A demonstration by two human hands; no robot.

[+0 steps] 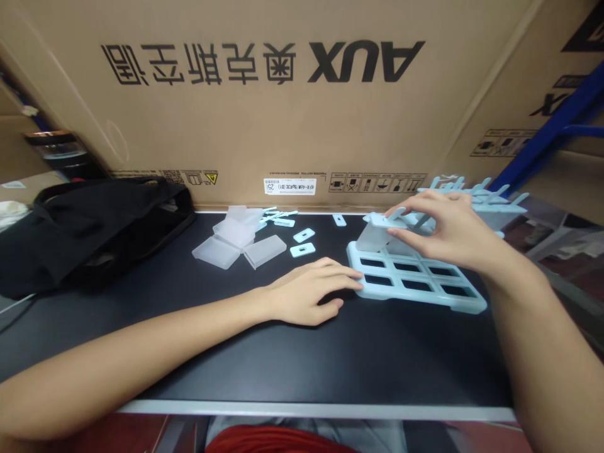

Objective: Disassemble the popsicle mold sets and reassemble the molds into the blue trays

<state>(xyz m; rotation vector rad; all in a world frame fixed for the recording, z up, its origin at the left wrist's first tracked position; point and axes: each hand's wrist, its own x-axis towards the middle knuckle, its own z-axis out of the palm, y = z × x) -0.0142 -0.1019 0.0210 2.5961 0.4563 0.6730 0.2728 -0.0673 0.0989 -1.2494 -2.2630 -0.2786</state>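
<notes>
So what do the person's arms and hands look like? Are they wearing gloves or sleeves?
No gloves and no sleeves show. Both forearms are bare right up to the picture's edge. The left hand and the right hand are bare too, with no rings, watch or bracelets in sight. The fingernails look short and plain. Something red shows at the bottom edge, maybe the person's clothing.

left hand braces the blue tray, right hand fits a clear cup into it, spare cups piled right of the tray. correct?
Not quite. The head view shows the spare cups piled left of the blue tray, near the black bag. The left hand braces the tray; the right hand fits a clear cup.
</notes>
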